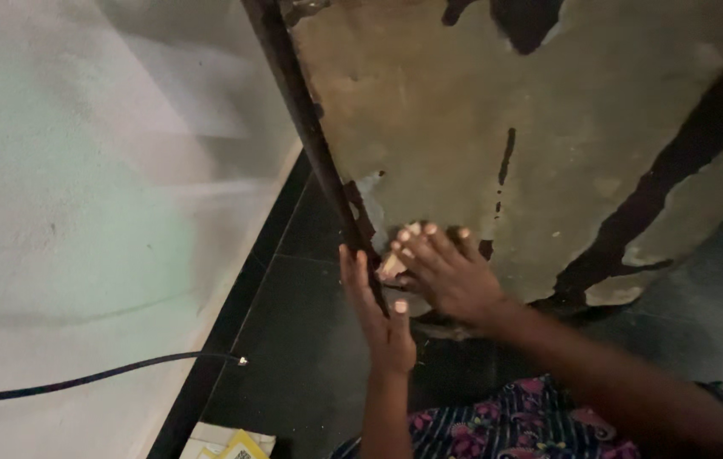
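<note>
Against the dark floor, a flaking board (497,127) bears both flat, spread hands (446,272).

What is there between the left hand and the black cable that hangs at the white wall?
In the head view, only bare dark floor tiles lie between the left hand and the black cable; the cable's end hangs free.
</note>
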